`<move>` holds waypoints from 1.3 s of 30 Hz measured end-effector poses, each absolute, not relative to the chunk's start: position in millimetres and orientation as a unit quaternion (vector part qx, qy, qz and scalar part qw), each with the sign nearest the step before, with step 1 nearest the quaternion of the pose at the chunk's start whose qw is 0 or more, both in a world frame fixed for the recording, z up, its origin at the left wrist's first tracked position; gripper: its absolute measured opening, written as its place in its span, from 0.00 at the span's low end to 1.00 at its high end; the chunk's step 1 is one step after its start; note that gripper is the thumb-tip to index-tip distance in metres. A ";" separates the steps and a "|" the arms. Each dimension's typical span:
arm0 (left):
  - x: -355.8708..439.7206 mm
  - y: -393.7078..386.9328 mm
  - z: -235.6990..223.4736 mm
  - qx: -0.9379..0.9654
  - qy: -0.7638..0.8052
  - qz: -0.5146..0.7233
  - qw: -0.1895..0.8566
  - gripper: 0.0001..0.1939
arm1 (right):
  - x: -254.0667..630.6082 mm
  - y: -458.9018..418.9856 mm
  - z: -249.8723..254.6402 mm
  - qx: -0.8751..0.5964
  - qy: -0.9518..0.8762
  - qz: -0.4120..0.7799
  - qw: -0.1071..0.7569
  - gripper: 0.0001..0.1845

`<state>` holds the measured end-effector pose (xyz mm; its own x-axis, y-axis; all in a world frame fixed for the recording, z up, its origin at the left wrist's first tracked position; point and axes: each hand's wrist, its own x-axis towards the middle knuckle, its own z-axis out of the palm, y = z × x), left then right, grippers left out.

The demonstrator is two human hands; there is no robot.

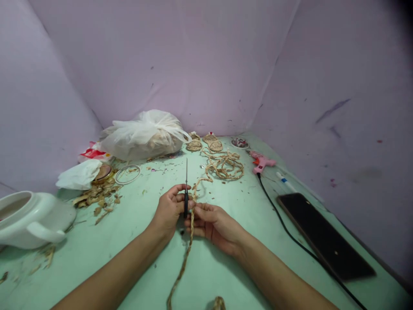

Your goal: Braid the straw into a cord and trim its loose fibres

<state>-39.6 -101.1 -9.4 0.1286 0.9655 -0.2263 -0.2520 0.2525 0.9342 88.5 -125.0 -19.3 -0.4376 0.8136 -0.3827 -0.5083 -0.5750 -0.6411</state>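
Note:
Near the middle of the table, my left hand (169, 209) is closed around a pair of black-handled scissors (186, 202), seen edge-on with the thin blades pointing away from me. Right beside them runs a braided straw-coloured rope (182, 271). My right hand (217, 224) pinches this rope between thumb and fingers, and my left thumb tip reaches to it too. From my hands one end trails toward me, off the bottom edge. The other end leads away to a loose coil (227, 167) of the same rope.
Behind the coil lie two woven slipper-shaped pieces (194, 144) and a small dish of beads (239, 143). To the right are a pink glue gun (263, 162) with its black cord, a pen (285, 181) and a phone (325, 234). At left stand a white plastic bag (145, 135), a ring (127, 175), dry scraps (97, 193) and a white pot (41, 219).

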 end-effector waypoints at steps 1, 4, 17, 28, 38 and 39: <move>-38.6 -100.7 -9.7 0.396 0.459 0.476 0.637 0.24 | 90.2 -124.4 -18.9 -0.346 -0.221 0.814 0.410 0.13; -34.8 -101.1 -11.5 0.418 0.463 0.479 0.618 0.23 | 95.9 -122.5 -17.2 -0.374 -0.221 0.792 0.428 0.08; -52.9 -77.4 -4.3 0.595 0.549 0.445 0.383 0.21 | 101.9 -126.0 -11.2 -0.514 -0.381 0.684 0.352 0.05; -46.1 -71.6 -2.2 0.411 0.477 0.527 0.570 0.22 | 96.4 -133.6 -8.8 -0.469 -0.448 0.606 0.460 0.07; -48.3 -68.1 -15.0 0.401 0.443 0.549 0.585 0.24 | 97.2 -139.8 -5.0 -0.415 -0.443 0.667 0.432 0.11; -45.0 -70.3 -16.6 0.410 0.444 0.539 0.587 0.23 | 97.1 -139.9 -4.6 -0.419 -0.466 0.634 0.453 0.10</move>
<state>-45.0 -70.3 -16.6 0.0255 0.9964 -0.0803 -0.2691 0.0842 0.9594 97.1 -139.9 -4.6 -0.2391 0.9647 -0.1101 -0.1840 -0.1564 -0.9704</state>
